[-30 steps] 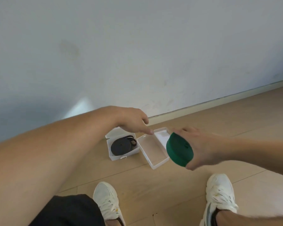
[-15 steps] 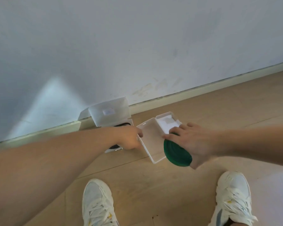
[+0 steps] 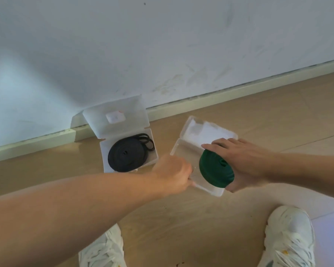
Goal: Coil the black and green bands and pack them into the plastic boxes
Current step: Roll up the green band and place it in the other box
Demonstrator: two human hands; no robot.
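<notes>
black band (image 3: 125, 155): coiled, lying flat in the left box (image 3: 154, 151), loose tail loops at the far right corner; packed
left box lid (image 3: 116, 117): open, propped up against the wall; not yet closed
left hand (image 3: 174, 175): curled closed, gripping the near left edge of the right box (image 3: 183, 151), steadying it
right box: open, on the floor right of the left box, well clear of it; lid (image 3: 206, 131) folded back flat on the far side
green band (image 3: 215, 169): tight coil, tilted on edge, partly inside the right box at its near right end; not seated flat
right hand (image 3: 247, 163): closed over the green band from the right, fingers across the top, thumb side under; holding the coil together
step: judged as packing the green band, second of two; black one looks done
next move: likely lay the coil flat and press it into the box without it springing open, then release; both lids need closing after
risk: coil may unwind when let go
surface: light wood-look floor (image 3: 181, 218), no desk
room: pale scuffed wall (image 3: 162, 45) with a skirting board at the far side; white shoes (image 3: 289, 237) near the bottom edge
</notes>
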